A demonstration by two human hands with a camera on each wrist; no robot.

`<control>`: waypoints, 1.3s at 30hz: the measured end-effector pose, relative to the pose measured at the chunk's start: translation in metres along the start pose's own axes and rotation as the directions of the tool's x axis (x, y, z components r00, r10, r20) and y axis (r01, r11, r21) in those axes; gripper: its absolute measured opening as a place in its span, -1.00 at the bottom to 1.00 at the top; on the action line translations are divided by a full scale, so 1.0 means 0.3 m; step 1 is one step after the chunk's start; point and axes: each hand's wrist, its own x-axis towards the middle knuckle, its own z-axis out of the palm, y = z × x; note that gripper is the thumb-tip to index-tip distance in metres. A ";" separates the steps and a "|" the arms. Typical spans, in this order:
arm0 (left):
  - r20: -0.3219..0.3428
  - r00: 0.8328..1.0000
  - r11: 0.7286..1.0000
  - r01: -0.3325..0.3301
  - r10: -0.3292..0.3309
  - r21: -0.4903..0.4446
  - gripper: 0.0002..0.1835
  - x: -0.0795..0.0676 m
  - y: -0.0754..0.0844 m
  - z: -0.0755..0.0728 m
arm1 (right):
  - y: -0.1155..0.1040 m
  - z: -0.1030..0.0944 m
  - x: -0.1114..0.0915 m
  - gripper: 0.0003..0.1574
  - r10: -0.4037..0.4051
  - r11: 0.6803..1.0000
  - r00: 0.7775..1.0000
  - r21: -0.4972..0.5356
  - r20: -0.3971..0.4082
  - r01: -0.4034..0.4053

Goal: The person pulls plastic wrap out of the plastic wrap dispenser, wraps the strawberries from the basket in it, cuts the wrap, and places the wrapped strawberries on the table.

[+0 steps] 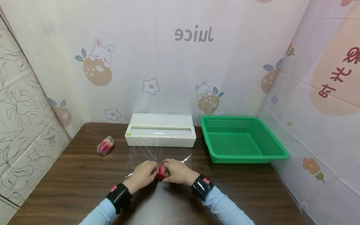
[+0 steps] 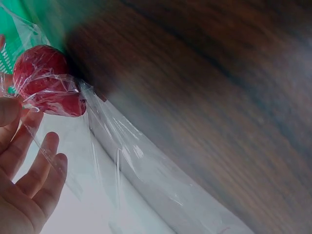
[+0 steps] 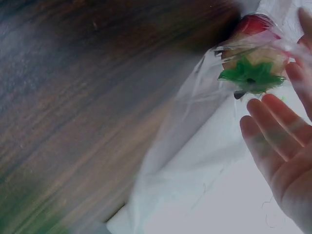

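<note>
A red strawberry (image 1: 162, 172) with a green leafy cap lies near the middle of the table, between both hands. Clear cling film (image 2: 124, 141) covers it in wrinkled folds and runs back as a sheet toward a white dispenser box (image 1: 160, 141). My left hand (image 1: 142, 175) holds the strawberry's tip end, thumb and forefinger at the film, other fingers loosely bent. At the leafy end, my right hand (image 1: 180, 171) grips the strawberry through the film, its thumb and fingers on either side. The green cap (image 3: 251, 75) shows under the film in the right wrist view.
A second red fruit (image 1: 105, 145), wrapped in film, lies on the left of the brown wooden table (image 1: 70, 181). The dispenser's lid (image 1: 161, 118) stands raised at the back. To the right of it sits a green plastic basket (image 1: 250, 158). Patterned cloth hangs behind.
</note>
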 end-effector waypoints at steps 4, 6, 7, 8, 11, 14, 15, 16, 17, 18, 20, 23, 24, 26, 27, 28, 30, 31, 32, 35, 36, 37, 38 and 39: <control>-0.003 1.000 1.000 -0.007 0.007 -0.014 -0.88 0.002 -0.001 0.002 | 0.006 -0.005 -0.003 -0.80 -0.034 0.999 0.999 0.005 -0.017 0.034; -0.004 1.000 1.000 -0.009 0.009 -0.016 -0.90 0.003 -0.002 0.004 | 0.013 -0.005 -0.003 -0.85 -0.047 0.998 0.998 0.038 -0.034 0.048; -0.003 1.000 1.000 -0.009 0.009 -0.019 -0.90 0.004 -0.003 0.004 | 0.018 -0.004 -0.002 -0.85 -0.056 0.997 0.997 0.049 -0.046 0.058; -0.002 1.000 1.000 -0.011 0.011 -0.021 -0.91 0.005 -0.003 0.005 | 0.023 -0.002 -0.001 -0.86 -0.064 0.996 0.996 0.059 -0.057 0.067; -0.001 1.000 0.999 -0.012 0.012 -0.036 -0.91 0.008 -0.007 0.006 | 0.034 0.001 0.005 -0.87 -0.076 0.993 0.993 0.078 -0.090 0.084; 0.005 1.000 0.998 -0.006 0.007 -0.061 -0.92 0.015 -0.016 0.008 | 0.044 0.005 0.016 -0.91 -0.058 0.993 0.993 0.101 -0.102 0.068; 0.009 1.000 0.997 -0.001 0.002 -0.075 -0.92 0.018 -0.020 0.008 | 0.046 0.006 0.020 -0.93 -0.045 0.992 0.994 0.115 -0.102 0.057; 0.013 1.000 0.997 -0.001 0.002 -0.082 -0.91 0.021 -0.024 0.010 | 0.049 0.007 0.025 -0.93 -0.032 0.989 0.995 0.138 -0.099 0.046; 0.018 1.000 0.996 0.002 0.000 -0.090 -0.91 0.024 -0.028 0.011 | 0.051 0.007 0.029 -0.95 -0.017 0.986 0.995 0.162 -0.096 0.033; 0.023 1.000 0.995 0.006 -0.004 -0.098 -0.90 0.027 -0.030 0.010 | 0.052 0.005 0.033 -0.95 -0.005 0.983 0.996 0.185 -0.090 0.021; 0.040 0.999 0.993 0.010 -0.005 -0.120 -0.89 0.032 -0.036 0.009 | 0.053 -0.002 0.038 -0.95 0.018 0.972 0.997 0.236 -0.076 0.000; 0.065 0.998 0.990 0.011 -0.002 -0.144 -0.88 0.039 -0.044 0.003 | 0.057 -0.014 0.043 -0.94 0.037 0.955 0.998 0.297 -0.053 -0.020; 0.066 0.998 0.990 0.015 -0.005 -0.138 -0.89 0.040 -0.047 0.001 | 0.058 -0.017 0.044 -0.95 0.040 0.951 0.998 0.308 -0.051 -0.023; 0.042 0.999 0.995 0.030 -0.026 -0.094 -0.89 0.039 -0.049 -0.004 | 0.063 -0.017 0.045 -0.95 0.047 0.947 0.998 0.319 -0.050 -0.028; 0.011 0.999 0.997 0.041 -0.041 -0.058 -0.89 0.035 -0.046 -0.007 | 0.065 -0.014 0.045 -0.96 0.051 0.946 0.998 0.323 -0.048 -0.033; -0.030 0.998 0.999 0.050 -0.050 -0.010 -0.88 0.027 -0.040 -0.010 | 0.066 -0.012 0.043 -0.95 0.056 0.944 0.997 0.329 -0.043 -0.039; -0.117 0.992 0.997 0.057 -0.049 0.060 -0.87 0.004 -0.017 -0.019 | 0.068 -0.004 0.040 -0.92 0.065 0.939 0.997 0.341 -0.033 -0.050; -0.148 0.988 0.995 0.044 -0.031 0.086 -0.88 -0.012 -0.001 -0.022 | 0.068 0.000 0.038 -0.91 0.075 0.934 0.997 0.351 -0.025 -0.061; -0.163 0.987 0.994 0.017 0.000 0.103 -0.89 -0.029 0.017 -0.025 | 0.068 0.004 0.036 -0.89 0.082 0.931 0.996 0.359 -0.019 -0.070; -0.078 0.987 0.984 -0.127 0.137 0.125 -0.86 -0.079 0.066 -0.027 | 0.067 0.010 0.035 -0.88 0.098 0.925 0.995 0.370 -0.016 -0.085; -0.022 0.984 0.977 -0.171 0.175 0.132 -0.78 -0.092 0.078 -0.025 | 0.067 0.009 0.035 -0.88 0.107 0.923 0.994 0.374 -0.015 -0.093; 0.036 0.980 0.970 -0.201 0.198 0.134 -0.69 -0.103 0.087 -0.022 | 0.066 0.007 0.036 -0.88 0.118 0.920 0.993 0.378 -0.010 -0.106; 0.086 0.974 0.965 -0.222 0.211 0.141 -0.61 -0.110 0.093 -0.019 | 0.066 0.004 0.037 -0.88 0.129 0.916 0.992 0.385 -0.002 -0.118; 0.125 0.968 0.960 -0.235 0.217 0.152 -0.53 -0.115 0.096 -0.015 | 0.066 0.000 0.039 -0.87 0.137 0.911 0.991 0.392 0.006 -0.128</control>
